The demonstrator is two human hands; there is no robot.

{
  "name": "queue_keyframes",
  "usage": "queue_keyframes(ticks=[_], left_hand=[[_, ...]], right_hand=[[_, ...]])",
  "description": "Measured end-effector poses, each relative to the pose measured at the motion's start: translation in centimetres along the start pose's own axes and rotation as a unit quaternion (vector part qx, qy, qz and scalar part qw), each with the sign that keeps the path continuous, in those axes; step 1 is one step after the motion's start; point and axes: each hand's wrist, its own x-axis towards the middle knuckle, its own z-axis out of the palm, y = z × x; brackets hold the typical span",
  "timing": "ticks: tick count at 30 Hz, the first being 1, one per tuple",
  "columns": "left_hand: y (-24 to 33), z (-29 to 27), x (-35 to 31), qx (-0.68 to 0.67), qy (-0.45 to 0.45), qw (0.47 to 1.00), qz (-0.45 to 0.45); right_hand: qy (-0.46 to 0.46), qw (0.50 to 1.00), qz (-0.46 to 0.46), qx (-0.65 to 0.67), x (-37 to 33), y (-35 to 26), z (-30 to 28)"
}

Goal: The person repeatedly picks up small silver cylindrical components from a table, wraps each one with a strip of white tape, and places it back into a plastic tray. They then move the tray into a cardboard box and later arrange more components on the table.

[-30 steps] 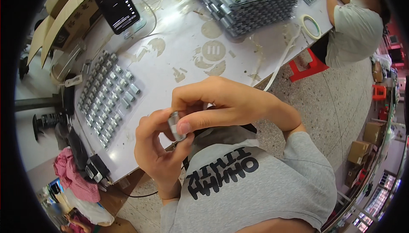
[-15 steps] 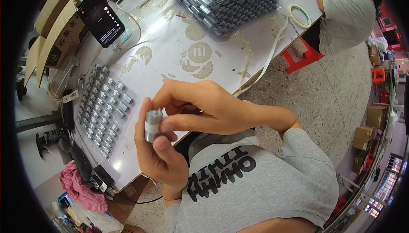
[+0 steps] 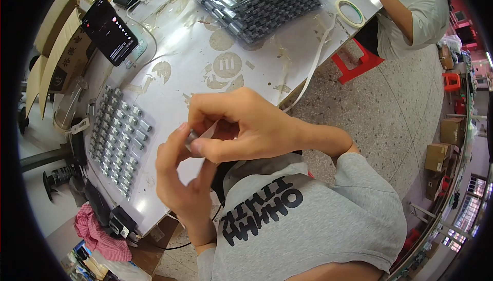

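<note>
Both of my hands meet above the near edge of the table. Between their fingertips is a small grey cylindrical part, mostly hidden by the fingers. My left hand has its fingers curled up against the part; its thumb tip is hidden behind the other hand. My right hand is bent over from the right, thumb and fingers closing on the part. A thin whitish strip shows between its thumb and forefinger. To the left lies a clear tray with rows of similar grey parts.
Stacked clear trays of grey parts stand at the far side, near a tape roll. A lit phone leans beside an open carton. A white cable crosses the right edge. Another person sits far right.
The grey part stood upright in plain sight; now it is tilted and largely covered by my fingers. My right hand has turned over it, and the whitish strip has come into view.
</note>
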Motion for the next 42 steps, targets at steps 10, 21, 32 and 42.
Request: queue_keyframes(ticks=[10,21,32,42], left_hand=[[-0.5,-0.6,-0.7,-0.091,0.015,0.995,-0.032],[0.1,0.0,-1.2,-0.24,0.031,0.97,0.036],[-0.1,0.5,1.0,0.039,0.018,0.998,0.046],[-0.4,0.0,1.0,-0.063,0.038,0.997,-0.02]], right_hand=[[-0.097,0.993,0.009,0.068,0.0,-0.1,-1.3],[-0.11,0.991,0.016,0.073,-0.3,-1.0,-0.5],[0.035,0.999,-0.015,-0.029,-0.2,0.3,0.5],[-0.065,0.991,0.109,-0.034,-0.2,-1.7,-1.3]])
